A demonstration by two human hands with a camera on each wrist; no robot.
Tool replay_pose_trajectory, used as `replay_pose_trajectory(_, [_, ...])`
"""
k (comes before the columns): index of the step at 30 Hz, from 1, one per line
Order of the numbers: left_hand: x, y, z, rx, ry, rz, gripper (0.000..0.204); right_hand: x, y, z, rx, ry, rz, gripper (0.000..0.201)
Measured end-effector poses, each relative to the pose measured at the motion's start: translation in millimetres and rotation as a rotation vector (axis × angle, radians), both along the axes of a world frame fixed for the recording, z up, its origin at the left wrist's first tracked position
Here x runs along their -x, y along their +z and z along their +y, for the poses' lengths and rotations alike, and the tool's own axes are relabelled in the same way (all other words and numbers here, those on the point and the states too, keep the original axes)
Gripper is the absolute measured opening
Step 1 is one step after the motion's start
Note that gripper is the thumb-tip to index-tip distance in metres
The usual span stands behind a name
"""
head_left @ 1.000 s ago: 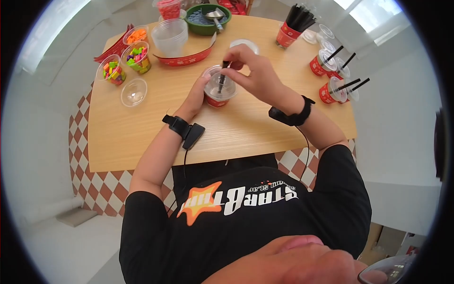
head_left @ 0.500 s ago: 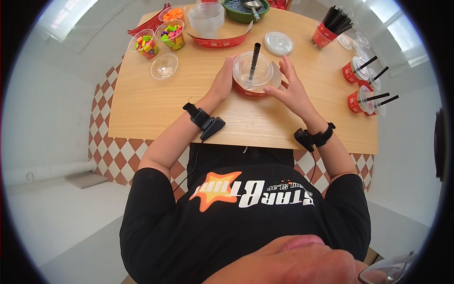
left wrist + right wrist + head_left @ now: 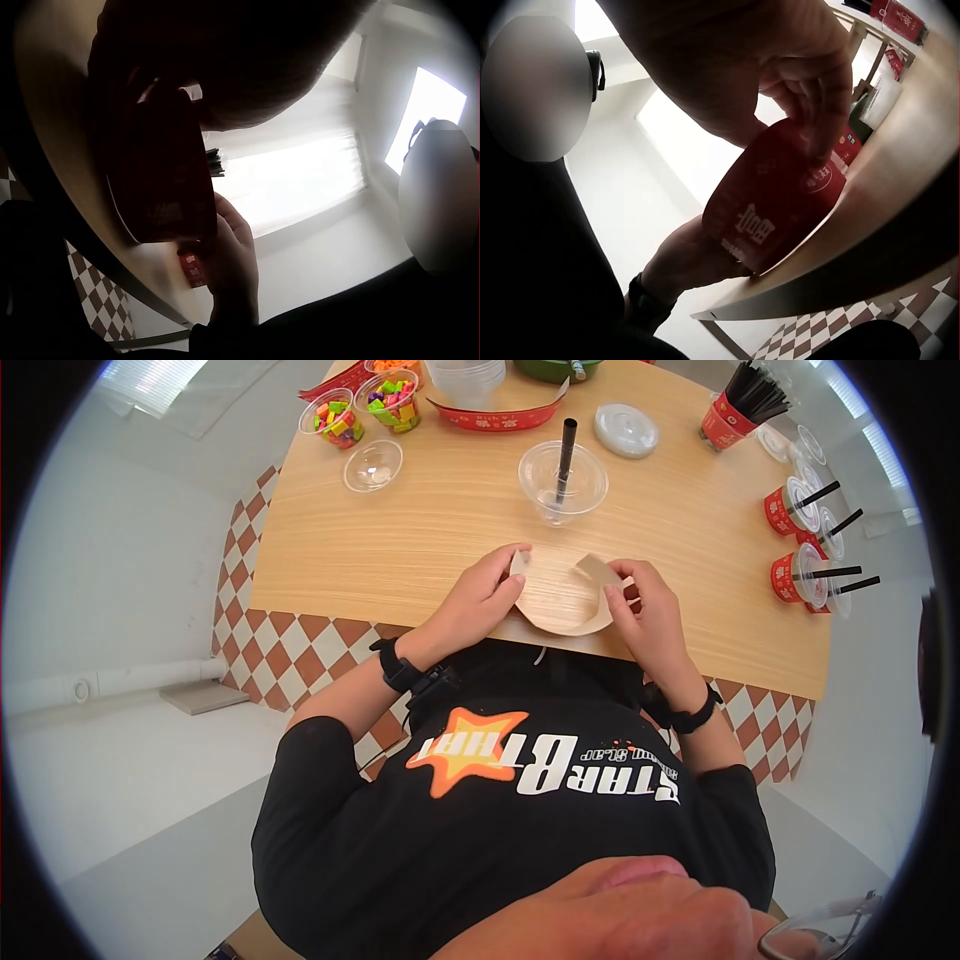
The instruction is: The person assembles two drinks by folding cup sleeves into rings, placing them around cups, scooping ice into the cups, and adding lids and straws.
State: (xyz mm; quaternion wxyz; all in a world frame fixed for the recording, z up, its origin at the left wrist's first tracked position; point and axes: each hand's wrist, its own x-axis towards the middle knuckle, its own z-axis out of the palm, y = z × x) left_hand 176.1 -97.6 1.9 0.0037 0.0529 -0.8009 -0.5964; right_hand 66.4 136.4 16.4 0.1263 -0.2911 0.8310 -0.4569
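A curved paper cup sleeve (image 3: 567,626), red printed outside and pale inside, is spread between my hands at the table's near edge. My left hand (image 3: 482,598) pinches one end between thumb and fingers; my right hand (image 3: 652,615) grips the other end. The wrist views show its red face (image 3: 161,180) with white lettering, dark in the left one. Beyond the hands stands a clear plastic cup (image 3: 553,506) with a clear lid (image 3: 585,472) and an upright black straw (image 3: 567,448).
Toward the back left are two cups of colourful pieces (image 3: 390,402), a clear dome lid (image 3: 373,466) and a red paper tray (image 3: 500,418). A stack of clear lids (image 3: 627,430) lies farther back. On the right stand a straw holder (image 3: 722,426) and several red-sleeved cups (image 3: 787,578) with straws.
My right hand released the straw and moved to the sleeve. The sleeve has left the cup and come toward my body, held by both hands. The cup stands alone with lid and straw.
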Motion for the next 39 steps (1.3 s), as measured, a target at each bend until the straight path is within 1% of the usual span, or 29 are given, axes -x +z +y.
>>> replay_pose_trajectory(2, [-2, 3, 5, -0.016, -0.025, -0.001, 0.041, -4, -5, -1, 0.141, 0.193, 0.293, 0.033])
replay_pose_trajectory(4, [0, 15, 12, -0.046, 0.005, 0.180, 0.037, -8, 6, -5, 0.199, 0.200, 0.346, 0.029])
replay_pose_trajectory(5, [1, 25, 15, -0.044, 0.006, 0.176, 0.037, -10, 13, -7, 0.257, 0.208, 0.405, 0.025])
replay_pose_trajectory(6, [1, 38, 18, -0.014, 0.070, 0.299, 0.034, -10, 15, -9, 0.259, 0.208, 0.404, 0.025])
replay_pose_trajectory(7, [2, 44, 20, 0.018, 0.135, 0.424, 0.032, -7, 16, -11, 0.333, 0.141, 0.447, 0.029])
replay_pose_trajectory(8, [3, 43, 22, 0.021, 0.136, 0.426, 0.032, -5, 16, -14, 0.406, 0.073, 0.490, 0.033])
replay_pose_trajectory(9, [6, 42, 24, -0.019, 0.180, 0.526, 0.030, -4, 14, -16, 0.409, 0.074, 0.491, 0.033])
replay_pose_trajectory(11, [10, 39, 24, -0.057, 0.221, 0.628, 0.029, -3, 9, -22, 0.555, -0.010, 0.189, 0.048])
replay_pose_trajectory(12, [12, 37, 24, -0.097, 0.231, 0.689, 0.028, -3, 10, -24, 0.557, -0.010, 0.192, 0.048])
replay_pose_trajectory(14, [16, 36, 23, -0.136, 0.241, 0.745, 0.027, -4, 10, -27, 0.672, 0.002, -0.197, 0.065])
replay_pose_trajectory(15, [18, 36, 23, -0.138, 0.275, 0.842, 0.027, -3, 11, -25, 0.673, 0.001, -0.200, 0.065])
replay_pose_trajectory(17, [22, 38, 20, -0.134, 0.308, 0.937, 0.027, 0, 15, -21, 0.616, 0.108, -0.486, 0.084])
replay_pose_trajectory(18, [23, 40, 17, -0.061, 0.367, 0.924, 0.029, 1, 12, -21, 0.619, 0.111, -0.488, 0.084])
replay_pose_trajectory(20, [26, 45, 13, 0.014, 0.428, 0.910, 0.031, 1, 8, -22, 0.859, 0.323, -0.716, 0.106])
replay_pose_trajectory(21, [29, 49, 11, -0.071, 0.483, 0.882, 0.033, -1, 10, -23, 0.861, 0.326, -0.716, 0.106])
replay_pose_trajectory(23, [33, 52, 9, -0.156, 0.537, 0.855, 0.034, -9, 20, -25, 0.844, 0.269, -0.455, 0.120])
replay_pose_trajectory(24, [36, 52, 9, -0.217, 0.550, 0.854, 0.035, -7, 13, -24, 0.851, 0.341, -0.346, 0.114])
replay_pose_trajectory(25, [38, 52, 10, -0.279, 0.562, 0.850, 0.036, -8, 10, -24, 0.851, 0.342, -0.345, 0.114])
replay_pose_trajectory(26, [39, 51, 13, -0.279, 0.561, 0.851, 0.036, -11, 8, -24, 0.728, 0.325, -0.229, 0.109])
replay_pose_trajectory(27, [39, 48, 17, -0.263, 0.524, 0.822, 0.036, -13, 8, -24, 0.604, 0.305, -0.114, 0.104])
replay_pose_trajectory(28, [38, 45, 20, -0.248, 0.486, 0.793, 0.037, -11, 12, -26, 0.571, 0.306, 0.105, 0.096])
replay_pose_trajectory(29, [37, 44, 21, -0.249, 0.483, 0.792, 0.037, -5, 17, -26, 0.571, 0.303, 0.105, 0.096])
replay_pose_trajectory(31, [33, 42, 22, -0.307, 0.283, 0.728, 0.039, 3, 27, -24, 0.453, 0.360, 0.332, 0.090])
replay_pose_trajectory(32, [31, 43, 21, -0.305, 0.285, 0.728, 0.039, 3, 30, -24, 0.455, 0.361, 0.331, 0.090])
replay_pose_trajectory(34, [27, 46, 18, -0.304, 0.139, 0.726, 0.041, 1, 33, -22, 0.489, 0.266, 0.127, 0.077])
replay_pose_trajectory(35, [25, 49, 15, -0.302, 0.139, 0.724, 0.041, 1, 33, -21, 0.492, 0.266, 0.125, 0.077])
replay_pose_trajectory(37, [22, 56, 8, -0.097, -0.044, 0.735, 0.033, 3, 33, -17, 0.458, 0.267, 0.058, 0.067])
replay_pose_trajectory(38, [22, 60, 7, -0.097, -0.047, 0.731, 0.033, 3, 36, -17, 0.459, 0.264, 0.056, 0.067])
replay_pose_trajectory(39, [22, 63, 6, 0.047, -0.088, 0.746, 0.032, 4, 42, -17, 0.447, 0.307, 0.133, 0.067])
